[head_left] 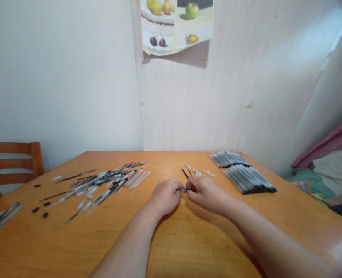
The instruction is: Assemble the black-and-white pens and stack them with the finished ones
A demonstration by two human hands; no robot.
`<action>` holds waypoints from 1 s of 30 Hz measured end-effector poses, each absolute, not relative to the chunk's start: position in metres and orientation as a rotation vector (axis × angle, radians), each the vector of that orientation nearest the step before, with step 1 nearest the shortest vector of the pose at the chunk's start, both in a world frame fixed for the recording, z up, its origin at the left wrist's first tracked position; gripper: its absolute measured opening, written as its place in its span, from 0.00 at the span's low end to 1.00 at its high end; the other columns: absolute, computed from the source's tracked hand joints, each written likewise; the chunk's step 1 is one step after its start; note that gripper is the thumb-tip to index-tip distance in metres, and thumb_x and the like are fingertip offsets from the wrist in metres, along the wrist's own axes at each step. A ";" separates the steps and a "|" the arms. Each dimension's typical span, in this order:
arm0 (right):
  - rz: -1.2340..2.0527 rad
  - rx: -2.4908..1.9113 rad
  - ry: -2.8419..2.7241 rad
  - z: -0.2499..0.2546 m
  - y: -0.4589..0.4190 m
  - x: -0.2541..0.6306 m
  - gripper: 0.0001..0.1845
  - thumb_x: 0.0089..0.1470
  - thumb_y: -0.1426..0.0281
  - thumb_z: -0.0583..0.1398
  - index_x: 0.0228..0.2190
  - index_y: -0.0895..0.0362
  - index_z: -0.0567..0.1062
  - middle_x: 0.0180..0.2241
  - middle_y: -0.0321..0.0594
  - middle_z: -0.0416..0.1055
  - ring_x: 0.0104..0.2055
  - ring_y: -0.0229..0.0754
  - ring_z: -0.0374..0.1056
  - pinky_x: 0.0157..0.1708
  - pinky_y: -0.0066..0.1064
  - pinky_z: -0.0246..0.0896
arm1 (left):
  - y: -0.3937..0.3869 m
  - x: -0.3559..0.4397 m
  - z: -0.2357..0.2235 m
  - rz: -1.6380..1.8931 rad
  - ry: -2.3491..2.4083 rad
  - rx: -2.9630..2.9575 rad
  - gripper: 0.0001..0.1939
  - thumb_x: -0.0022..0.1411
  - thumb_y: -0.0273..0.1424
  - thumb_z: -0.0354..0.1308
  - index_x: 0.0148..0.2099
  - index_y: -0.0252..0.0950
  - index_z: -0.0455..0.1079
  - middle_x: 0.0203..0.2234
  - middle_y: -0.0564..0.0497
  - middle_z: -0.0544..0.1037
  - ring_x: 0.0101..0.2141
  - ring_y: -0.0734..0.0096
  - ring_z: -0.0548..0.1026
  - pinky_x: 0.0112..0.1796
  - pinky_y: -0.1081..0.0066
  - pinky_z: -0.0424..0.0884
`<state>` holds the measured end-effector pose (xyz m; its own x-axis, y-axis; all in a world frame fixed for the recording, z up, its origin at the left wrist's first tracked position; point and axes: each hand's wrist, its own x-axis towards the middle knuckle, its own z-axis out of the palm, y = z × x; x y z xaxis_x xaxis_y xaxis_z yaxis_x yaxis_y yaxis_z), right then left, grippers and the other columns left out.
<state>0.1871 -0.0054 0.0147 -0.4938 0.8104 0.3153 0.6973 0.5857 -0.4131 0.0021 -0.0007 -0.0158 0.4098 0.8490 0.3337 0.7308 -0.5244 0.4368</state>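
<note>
Over the middle of the table, my left hand [167, 196] and my right hand [202, 194] meet with closed fingers. Between their fingertips shows a small grey and dark pen part [182, 190], pinched from both sides. Most of it is hidden by the fingers, so its full shape cannot be made out. Just beyond my right hand lie a thin black stick [185, 173], like a pen piece, and several small white caps or plugs [198, 174].
To the left spreads a loose heap of pen parts [101, 183], with black oval pieces [35, 209] beside it. Two rows of clear pens with black ends [247, 179] lie at the right. A bundle [2, 220] sits at the left edge. Behind the wooden table [176, 247] stands a wall.
</note>
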 end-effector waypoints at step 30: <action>0.860 -1.131 -2.024 0.010 -0.003 0.182 0.06 0.44 0.78 0.56 0.28 0.57 0.68 0.20 0.31 0.67 0.23 0.34 0.62 0.23 0.24 0.53 | -0.003 0.007 -0.009 0.812 1.273 2.251 0.17 0.53 0.24 0.46 0.34 0.34 0.77 0.27 0.50 0.79 0.30 0.70 0.72 0.34 0.74 0.64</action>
<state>0.1820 -0.0027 0.0102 -0.4116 0.8835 0.2237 0.4522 0.4111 -0.7915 0.0069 -0.0025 -0.0086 0.4081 0.8695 0.2784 0.6192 -0.4877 0.6155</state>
